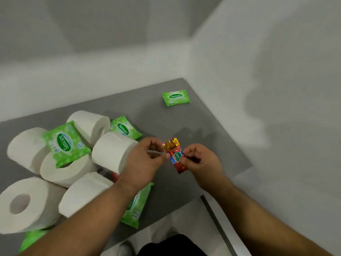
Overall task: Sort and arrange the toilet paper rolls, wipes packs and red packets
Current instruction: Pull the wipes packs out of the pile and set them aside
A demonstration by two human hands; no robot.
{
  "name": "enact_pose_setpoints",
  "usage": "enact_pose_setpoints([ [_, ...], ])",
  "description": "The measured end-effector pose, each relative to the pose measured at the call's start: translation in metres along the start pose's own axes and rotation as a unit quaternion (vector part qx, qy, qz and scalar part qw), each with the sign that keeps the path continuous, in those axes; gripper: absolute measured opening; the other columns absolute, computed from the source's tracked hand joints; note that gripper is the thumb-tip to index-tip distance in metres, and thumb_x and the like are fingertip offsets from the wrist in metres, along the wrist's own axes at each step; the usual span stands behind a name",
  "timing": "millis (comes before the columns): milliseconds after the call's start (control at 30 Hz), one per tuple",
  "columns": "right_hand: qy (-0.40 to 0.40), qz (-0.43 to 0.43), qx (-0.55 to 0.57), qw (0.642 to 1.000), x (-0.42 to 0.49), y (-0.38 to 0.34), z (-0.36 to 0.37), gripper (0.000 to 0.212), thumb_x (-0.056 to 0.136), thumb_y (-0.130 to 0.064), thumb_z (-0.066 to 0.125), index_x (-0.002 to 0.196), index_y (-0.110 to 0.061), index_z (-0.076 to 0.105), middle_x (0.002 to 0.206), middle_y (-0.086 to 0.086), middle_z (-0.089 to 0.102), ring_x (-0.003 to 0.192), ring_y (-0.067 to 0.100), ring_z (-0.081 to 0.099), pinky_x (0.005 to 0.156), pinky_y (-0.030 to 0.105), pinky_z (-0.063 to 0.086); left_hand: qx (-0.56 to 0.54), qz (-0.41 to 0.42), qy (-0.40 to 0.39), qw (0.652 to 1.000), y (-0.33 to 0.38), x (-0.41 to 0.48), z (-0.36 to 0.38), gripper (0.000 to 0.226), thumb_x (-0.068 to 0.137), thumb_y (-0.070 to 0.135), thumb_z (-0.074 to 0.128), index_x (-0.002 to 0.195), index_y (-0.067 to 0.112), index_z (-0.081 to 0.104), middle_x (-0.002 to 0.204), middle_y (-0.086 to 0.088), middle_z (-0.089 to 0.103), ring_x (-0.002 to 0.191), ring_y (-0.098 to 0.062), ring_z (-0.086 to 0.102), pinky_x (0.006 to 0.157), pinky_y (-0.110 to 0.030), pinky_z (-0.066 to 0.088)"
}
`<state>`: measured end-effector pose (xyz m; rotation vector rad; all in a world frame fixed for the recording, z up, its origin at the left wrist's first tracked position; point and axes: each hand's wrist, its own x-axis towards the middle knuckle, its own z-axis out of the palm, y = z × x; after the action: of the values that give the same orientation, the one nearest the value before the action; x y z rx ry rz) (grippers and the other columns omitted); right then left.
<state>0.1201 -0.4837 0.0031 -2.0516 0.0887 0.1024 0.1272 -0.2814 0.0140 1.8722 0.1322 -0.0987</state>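
Fingertips (167,156) of left hand (145,159) and right hand (201,161) pinch red packet (176,155) from both sides; other fingers curled in, nothing else held. Packet up off grey table (212,145), near middle, long axis running away from person, gold end far.

Sorting looks barely begun. One wipes pack (176,97) lies alone near far corner. Jumbled pile at left: toilet rolls (112,150), more wipes packs (66,144) on top and between. Second red packet (115,176) peeks from under left wrist. Rolls, most packs, both red packets left to place.
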Motion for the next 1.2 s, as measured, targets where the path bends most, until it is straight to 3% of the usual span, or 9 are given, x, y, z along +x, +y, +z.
enact_pose_setpoints([
  [167, 0.076, 0.105, -0.004, 0.992, 0.037, 0.071, -0.055, 0.024, 0.083, -0.001, 0.07, 0.081, -0.023, 0.063, 0.086, 0.005, 0.075, 0.07, 0.022, 0.075, 0.071, 0.044, 0.063, 0.063, -0.036, 0.027, 0.997, -0.018, 0.002, 0.02, 0.027, 0.082, 0.019, 0.086, 0.098, 0.029, 0.066, 0.093, 0.005, 0.073, 0.083, -0.011, 0.072, 0.074, -0.019, 0.053],
  [267, 0.114, 0.13, -0.114, 0.978, 0.062, 0.105, -0.082, 0.021, 0.081, -0.006, 0.073, 0.081, -0.024, 0.063, 0.093, 0.008, 0.074, 0.083, 0.025, 0.071, 0.077, 0.038, 0.059, 0.078, -0.059, 0.039, 0.994, -0.026, -0.003, 0.019, 0.025, 0.084, 0.01, 0.083, 0.096, 0.024, 0.067, 0.094, 0.002, 0.073, 0.081, -0.012, 0.071, 0.066, -0.009, 0.052],
  [400, 0.091, 0.122, -0.215, 0.965, 0.084, 0.132, -0.097, 0.011, 0.084, -0.009, 0.068, 0.084, -0.02, 0.066, 0.091, 0.011, 0.071, 0.087, 0.034, 0.066, 0.079, 0.042, 0.056, 0.083, -0.078, 0.069, 0.991, -0.037, -0.013, 0.01, 0.022, 0.084, 0.009, 0.083, 0.097, 0.019, 0.068, 0.093, 0.0, 0.074, 0.086, -0.014, 0.072, 0.07, -0.006, 0.05],
  [500, 0.079, 0.069, -0.318, 0.942, 0.084, 0.147, -0.094, 0.007, 0.086, -0.009, 0.065, 0.082, -0.012, 0.07, 0.089, 0.019, 0.069, 0.082, 0.039, 0.063, 0.069, 0.037, 0.047, 0.087, -0.089, 0.079, 0.989, -0.039, -0.023, 0.005, 0.022, 0.084, 0.013, 0.083, 0.098, 0.022, 0.068, 0.094, 0.004, 0.074, 0.085, -0.009, 0.072, 0.074, -0.011, 0.049],
  [633, 0.09, 0.048, -0.37, 0.924, 0.087, 0.159, -0.092, 0.012, 0.085, -0.015, 0.068, 0.091, -0.007, 0.076, 0.103, 0.018, 0.064, 0.09, 0.038, 0.059, 0.082, 0.038, 0.047, 0.087, -0.091, 0.1, 0.987, -0.043, -0.033, -0.002, 0.023, 0.083, 0.014, 0.085, 0.096, 0.025, 0.069, 0.091, 0.005, 0.076, 0.081, -0.003, 0.071, 0.08, -0.02, 0.051],
  [733, 0.097, 0.088, -0.383, 0.915, 0.088, 0.148, -0.093, 0.022, 0.088, -0.026, 0.067, 0.103, -0.011, 0.075, 0.112, 0.011, 0.06, 0.099, 0.029, 0.055, 0.091, 0.034, 0.045, 0.081, -0.083, 0.121, 0.986, -0.041, -0.04, -0.01, 0.024, 0.082, 0.012, 0.085, 0.093, 0.026, 0.069, 0.088, 0.002, 0.076, 0.084, -0.011, 0.073, 0.081, -0.022, 0.057],
  [867, 0.063, 0.059, -0.459, 0.884, 0.078, 0.124, -0.081, 0.026, 0.093, -0.03, 0.057, 0.096, -0.013, 0.076, 0.111, 0.015, 0.064, 0.102, 0.035, 0.062, 0.09, 0.039, 0.052, 0.109, -0.044, 0.173, 0.978, -0.035, -0.045, -0.027, 0.024, 0.081, 0.01, 0.084, 0.091, 0.025, 0.068, 0.09, 0.007, 0.072, 0.088, -0.014, 0.072, 0.083, -0.029, 0.057],
  [1000, 0.046, 0.01, -0.343, 0.938, 0.059, 0.089, -0.039, 0.013, 0.089, -0.017, 0.066, 0.087, -0.01, 0.076, 0.096, 0.016, 0.067, 0.086, 0.039, 0.064, 0.077, 0.039, 0.054, 0.139, 0.012, 0.248, 0.959, -0.032, -0.041, -0.056, 0.028, 0.08, 0.006, 0.08, 0.098, 0.023, 0.067, 0.101, 0.006, 0.069, 0.095, -0.014, 0.067, 0.088, -0.03, 0.056],
  [1200, -0.075, 0.021, -0.193, 0.978, 0.021, 0.012, 0.05, 0.028, 0.093, -0.047, 0.063, 0.086, -0.022, 0.075, 0.082, -0.001, 0.066, 0.081, 0.019, 0.063, 0.077, 0.032, 0.048, 0.084, 0.01, 0.29, 0.953, -0.031, -0.036, -0.111, 0.025, 0.084, 0.005, 0.076, 0.103, 0.021, 0.068, 0.105, 0.004, 0.069, 0.099, -0.012, 0.066, 0.092, -0.03, 0.056],
])
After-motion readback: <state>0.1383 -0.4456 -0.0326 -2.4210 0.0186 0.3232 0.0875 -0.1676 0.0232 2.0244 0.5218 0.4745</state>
